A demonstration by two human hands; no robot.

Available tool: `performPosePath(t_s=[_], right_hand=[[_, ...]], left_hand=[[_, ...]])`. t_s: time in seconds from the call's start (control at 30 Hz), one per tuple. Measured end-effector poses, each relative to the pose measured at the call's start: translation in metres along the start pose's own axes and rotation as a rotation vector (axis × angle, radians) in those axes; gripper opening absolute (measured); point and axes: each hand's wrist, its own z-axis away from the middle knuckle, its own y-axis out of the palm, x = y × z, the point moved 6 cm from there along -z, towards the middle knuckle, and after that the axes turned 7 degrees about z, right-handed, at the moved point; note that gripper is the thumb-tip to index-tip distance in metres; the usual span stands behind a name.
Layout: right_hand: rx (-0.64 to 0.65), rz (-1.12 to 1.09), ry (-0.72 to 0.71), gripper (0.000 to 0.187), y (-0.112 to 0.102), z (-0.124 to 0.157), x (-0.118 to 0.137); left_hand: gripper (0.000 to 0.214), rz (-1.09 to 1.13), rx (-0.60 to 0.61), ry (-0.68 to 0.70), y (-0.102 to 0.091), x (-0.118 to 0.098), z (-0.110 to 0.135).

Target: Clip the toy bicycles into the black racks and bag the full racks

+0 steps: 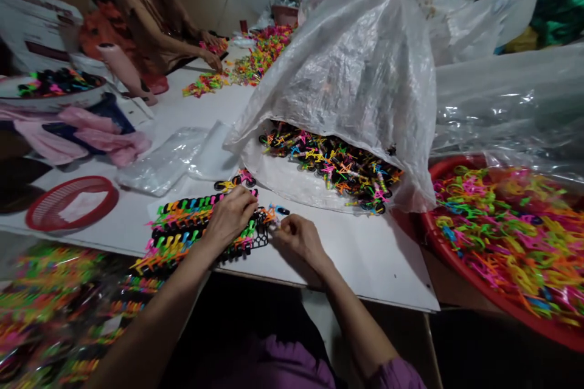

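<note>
Head view: left hand (230, 214) pressed flat, fingers spread, on rows of small toy bikes (182, 228) lined up on the white bench (374, 255). Right hand (298, 234) just beside, grip pinched shut on one toy bike (276, 214). Four rows, roughly; exact count hidden under the hand. Two loose bikes (235, 181) above. One big plastic sack (356, 73) spilling countless more. One red basin (456, 267), cut off at right. One red basket (70, 202) left. Another person's hands (212, 51) far off, work hard to make out.
</note>
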Motion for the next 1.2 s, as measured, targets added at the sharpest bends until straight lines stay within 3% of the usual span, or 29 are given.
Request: performPosePath(t_s=[0.1, 0.23, 0.37, 0.5, 0.73, 0.97, 1.2], right_hand=[[0.025, -0.211, 0.080, 0.028, 0.013, 0.002, -0.003], [0.043, -0.145, -0.025, 0.027, -0.007, 0.010, 0.017], [0.064, -0.107, -0.048, 0.022, -0.014, 0.021, 0.038], [0.109, -0.120, -0.075, 0.018, -0.007, 0.028, 0.049], [0.338, -0.186, -0.084, 0.022, -0.002, 0.036, 0.058], [0.513, -0.361, -0.077, 0.027, 0.013, 0.040, 0.063], [0.426, -0.380, -0.062, 0.032, 0.005, 0.041, 0.061]], left_hand=[[0.022, 0.056, -0.027, 0.003, -0.007, -0.004, 0.002], [0.028, 0.246, -0.151, -0.060, -0.024, -0.017, 0.007], [0.045, 0.606, 0.044, -0.268, -0.009, -0.027, 0.010], [0.025, 0.745, 0.140, -0.471, 0.006, -0.030, 0.015], [0.019, 0.701, 0.129, -0.344, 0.000, -0.039, 0.017], [0.015, 0.727, 0.207, -0.365, -0.004, -0.045, 0.019], [0.021, 0.986, 0.234, -0.517, 0.001, -0.044, 0.031]])
